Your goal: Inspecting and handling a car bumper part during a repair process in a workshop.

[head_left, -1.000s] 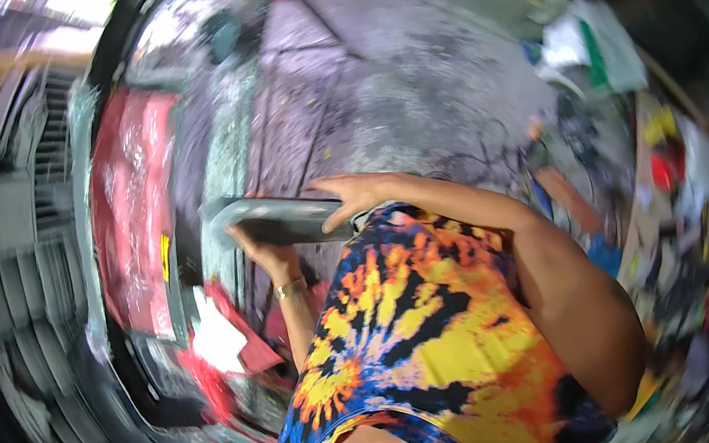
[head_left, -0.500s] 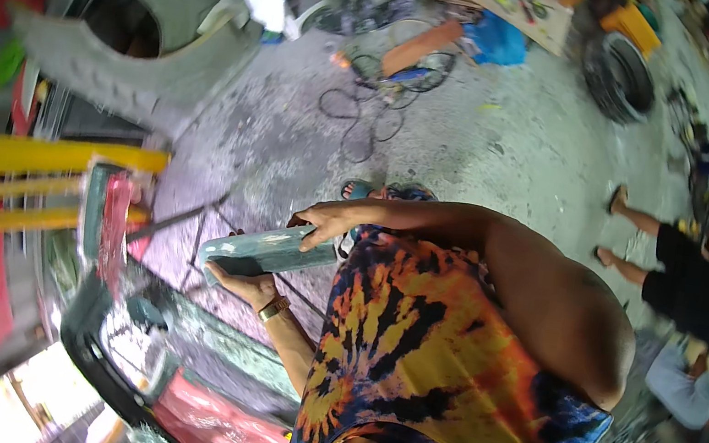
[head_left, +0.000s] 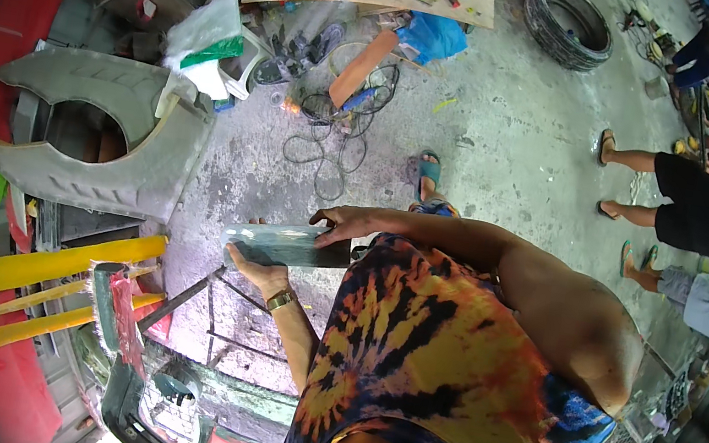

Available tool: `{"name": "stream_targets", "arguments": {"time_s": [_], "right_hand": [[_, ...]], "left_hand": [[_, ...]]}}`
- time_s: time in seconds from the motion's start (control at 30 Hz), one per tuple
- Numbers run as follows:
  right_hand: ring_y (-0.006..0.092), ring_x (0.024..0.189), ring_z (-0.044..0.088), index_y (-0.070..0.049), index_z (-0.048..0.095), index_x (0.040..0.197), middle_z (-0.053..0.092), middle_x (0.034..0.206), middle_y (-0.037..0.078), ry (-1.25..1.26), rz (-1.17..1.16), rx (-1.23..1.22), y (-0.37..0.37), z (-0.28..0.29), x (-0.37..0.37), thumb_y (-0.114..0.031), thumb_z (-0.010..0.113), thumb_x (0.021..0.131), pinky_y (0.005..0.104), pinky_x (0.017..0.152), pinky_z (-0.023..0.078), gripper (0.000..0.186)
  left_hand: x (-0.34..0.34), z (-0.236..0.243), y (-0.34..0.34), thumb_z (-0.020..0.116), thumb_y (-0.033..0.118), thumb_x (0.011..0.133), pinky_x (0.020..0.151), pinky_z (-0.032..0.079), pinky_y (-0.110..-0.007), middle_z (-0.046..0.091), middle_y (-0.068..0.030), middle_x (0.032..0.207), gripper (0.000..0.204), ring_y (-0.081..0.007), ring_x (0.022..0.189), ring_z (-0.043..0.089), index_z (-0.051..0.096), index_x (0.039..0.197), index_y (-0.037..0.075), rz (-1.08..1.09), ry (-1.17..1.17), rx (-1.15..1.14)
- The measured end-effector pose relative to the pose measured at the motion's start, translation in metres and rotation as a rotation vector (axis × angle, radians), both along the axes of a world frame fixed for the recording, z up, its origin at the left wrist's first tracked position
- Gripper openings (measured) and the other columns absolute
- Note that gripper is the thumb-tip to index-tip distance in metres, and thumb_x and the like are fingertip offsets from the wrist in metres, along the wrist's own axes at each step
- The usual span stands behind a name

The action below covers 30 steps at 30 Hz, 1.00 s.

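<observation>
A long, narrow grey-green panel (head_left: 284,247) with a rounded left end is held in front of my body, its right end close to my shirt. My left hand (head_left: 258,271), a watch on its wrist, supports the near side by the left end, fingers partly hidden beneath. My right hand (head_left: 345,222) reaches across from the right and grips the far edge, its fingers curled over the top face. Pale patches show on the panel's surface.
To the left are a grey car fender (head_left: 155,162), yellow bars (head_left: 51,266) and a bumper-like part (head_left: 126,389) partly wrapped in red. Cables (head_left: 319,151) lie on the floor ahead. A tire (head_left: 570,28) lies far right. Several people, one in black shorts (head_left: 681,197), are at right.
My view has swung left, so the fender, cables and tire appear shifted. The panel is still in both hands and sits more level. One sandalled foot now shows farther forward.
</observation>
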State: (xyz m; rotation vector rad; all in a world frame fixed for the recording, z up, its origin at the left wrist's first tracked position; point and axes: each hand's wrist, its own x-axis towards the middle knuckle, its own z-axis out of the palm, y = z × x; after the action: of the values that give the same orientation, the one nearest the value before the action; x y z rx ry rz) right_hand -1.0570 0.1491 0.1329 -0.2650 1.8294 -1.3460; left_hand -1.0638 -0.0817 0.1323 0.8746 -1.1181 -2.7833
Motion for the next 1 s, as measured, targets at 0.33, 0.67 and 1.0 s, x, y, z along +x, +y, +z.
{"name": "stream_targets", "arguments": {"time_s": [0.33,0.67,1.0], "right_hand": [[0.036,0.108,0.059,-0.003,0.042,0.136,0.062,0.114,0.024,0.19,-0.163,0.278,0.037,0.084,0.006,-0.061,0.066,0.075,0.0417,0.093,0.044,0.087],[0.0241,0.092,0.066,-0.004,0.049,0.128,0.069,0.098,0.017,0.082,-0.812,0.27,0.117,-0.006,-0.002,-0.041,0.074,0.079,0.0318,0.077,0.052,0.066],[0.023,0.093,0.059,-0.015,0.051,0.124,0.061,0.108,0.008,-0.378,-1.478,0.306,0.215,-0.035,0.048,-0.053,0.072,0.072,0.0424,0.07,0.048,0.067]], "left_hand": [[-0.001,-0.005,0.029,0.056,0.053,0.086,0.103,0.035,-0.046,0.059,-0.0114,0.122,0.058,-0.0265,0.114,0.052,0.055,0.125,0.009,-0.156,0.021,0.292],[-0.021,0.059,0.06,0.055,0.044,0.093,0.091,0.047,-0.038,0.061,-0.0105,0.11,0.049,-0.0228,0.101,0.058,0.051,0.121,0.004,-0.42,-0.009,0.368],[-0.119,0.007,0.087,0.052,0.03,0.097,0.084,0.049,-0.032,0.058,-0.0086,0.1,0.031,-0.0195,0.095,0.057,0.052,0.111,0.002,-0.576,-0.016,0.389]]}}
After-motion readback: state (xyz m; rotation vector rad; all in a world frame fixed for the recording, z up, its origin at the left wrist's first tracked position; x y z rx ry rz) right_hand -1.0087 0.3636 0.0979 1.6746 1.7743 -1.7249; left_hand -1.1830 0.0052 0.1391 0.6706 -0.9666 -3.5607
